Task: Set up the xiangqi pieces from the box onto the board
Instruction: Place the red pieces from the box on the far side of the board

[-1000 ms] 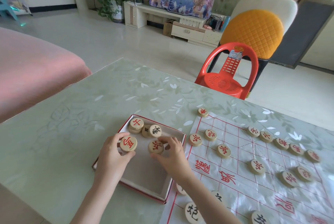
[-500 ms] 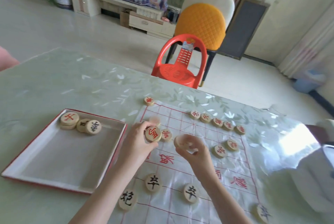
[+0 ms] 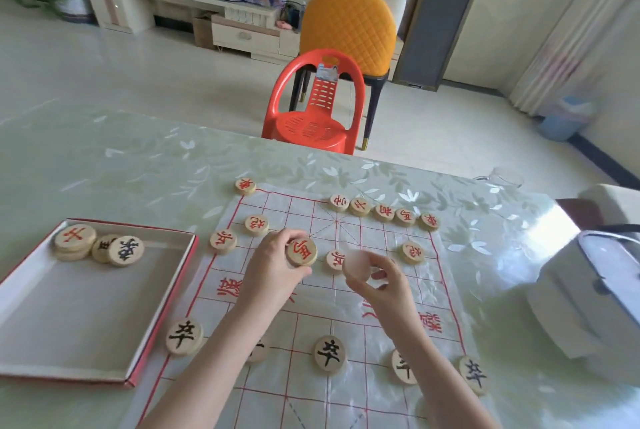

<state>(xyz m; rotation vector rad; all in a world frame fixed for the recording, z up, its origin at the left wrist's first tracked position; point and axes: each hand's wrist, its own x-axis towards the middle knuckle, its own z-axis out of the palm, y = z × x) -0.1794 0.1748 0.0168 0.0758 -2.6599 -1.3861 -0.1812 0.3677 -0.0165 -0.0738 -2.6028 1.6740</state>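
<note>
Well to the left of the left hand's fingers, the box lies open on the pale green surface. A red-marked stack and a black-marked piece are crowded into its far left corner. The board, a white sheet with a red grid, lies just beside the box on its right. The left hand is over the board's far half, fingers and thumb clamped on the rim of a red-marked piece, which is tilted with its face toward the camera. Just left of those fingers an edge red piece sits on the grid. A second red piece lies just beyond them, and a corner red piece further beyond. Between the two hands' fingers a middle red piece lies flat on the board. The right hand is raised beside it, fingers curled round a pale piece too blurred for its mark to be read. Right of these fingers a lone red piece rests on the grid, and beyond them a far row of red pieces lines the board's far edge. Nearer than both sets of fingers, black pieces lie in a line across the board, one partly hidden by the left forearm. Far beyond the fingers a red chair stands on the floor, and well to their right a white case rests on the surface.
</note>
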